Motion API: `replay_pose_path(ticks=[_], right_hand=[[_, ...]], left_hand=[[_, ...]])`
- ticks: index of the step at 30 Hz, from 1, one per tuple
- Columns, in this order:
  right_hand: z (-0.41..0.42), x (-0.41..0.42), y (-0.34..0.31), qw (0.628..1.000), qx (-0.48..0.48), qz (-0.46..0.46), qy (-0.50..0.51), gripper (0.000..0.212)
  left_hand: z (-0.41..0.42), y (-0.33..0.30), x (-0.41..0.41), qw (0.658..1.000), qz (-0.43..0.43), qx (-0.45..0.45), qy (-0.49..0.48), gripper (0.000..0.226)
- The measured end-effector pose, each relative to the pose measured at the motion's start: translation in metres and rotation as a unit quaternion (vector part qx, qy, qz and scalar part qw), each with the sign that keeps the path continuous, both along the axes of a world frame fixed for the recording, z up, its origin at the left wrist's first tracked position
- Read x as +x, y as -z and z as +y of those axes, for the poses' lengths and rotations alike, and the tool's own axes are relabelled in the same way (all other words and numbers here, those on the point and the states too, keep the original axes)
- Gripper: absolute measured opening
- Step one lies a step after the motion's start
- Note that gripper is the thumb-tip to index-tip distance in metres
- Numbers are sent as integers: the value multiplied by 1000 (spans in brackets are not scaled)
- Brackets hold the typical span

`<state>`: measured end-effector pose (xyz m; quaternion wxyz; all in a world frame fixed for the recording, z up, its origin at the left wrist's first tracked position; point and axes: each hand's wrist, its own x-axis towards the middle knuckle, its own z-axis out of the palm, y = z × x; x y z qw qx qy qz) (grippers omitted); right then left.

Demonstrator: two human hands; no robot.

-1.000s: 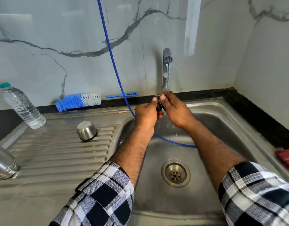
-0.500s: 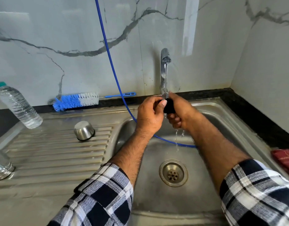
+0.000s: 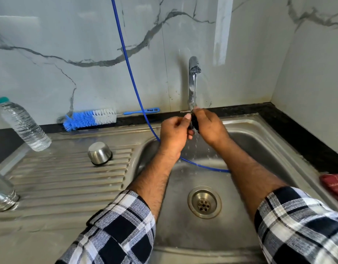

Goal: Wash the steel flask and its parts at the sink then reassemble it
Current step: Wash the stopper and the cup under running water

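Observation:
Under the running tap (image 3: 193, 80), both hands hold a small black flask stopper (image 3: 194, 121) over the sink basin (image 3: 250, 149). My right hand (image 3: 210, 124) grips it from the right, and my left hand (image 3: 174, 132) pinches it from the left with the thumb raised. Water drips off the stopper into the basin. The steel flask cap (image 3: 99, 153) stands upside down on the ribbed drainboard (image 3: 69, 178). At the far left edge the steel flask body (image 3: 1, 195) stands on the drainboard, cut off by the frame.
A blue and white bottle brush (image 3: 90, 119) lies along the back ledge. A clear plastic water bottle (image 3: 23, 124) leans at the back left. A blue hose (image 3: 130, 73) hangs down the wall into the basin. A red cloth (image 3: 334, 185) sits at the right rim.
Both hands shifted slightly while turning the stopper under the stream. The left thumb has lifted off it, and more water now splashes below the hands.

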<state>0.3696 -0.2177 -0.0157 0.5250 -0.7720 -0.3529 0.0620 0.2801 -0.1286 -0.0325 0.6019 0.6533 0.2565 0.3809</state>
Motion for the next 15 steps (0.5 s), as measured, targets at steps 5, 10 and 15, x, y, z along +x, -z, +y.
replay_pose_path(ticks=[5, 10, 15], right_hand=[[-11, 3, -13, 916, -18, 399, -29, 59], [-3, -13, -14, 999, -24, 30, -23, 63], [-3, 1, 4, 983, -21, -60, -171, 44]], left_hand=[[7, 14, 2, 960, 6, 280, -14, 23], [2, -2, -1, 998, 3, -27, -56, 33], [8, -16, -18, 941, -36, -337, -5, 17]])
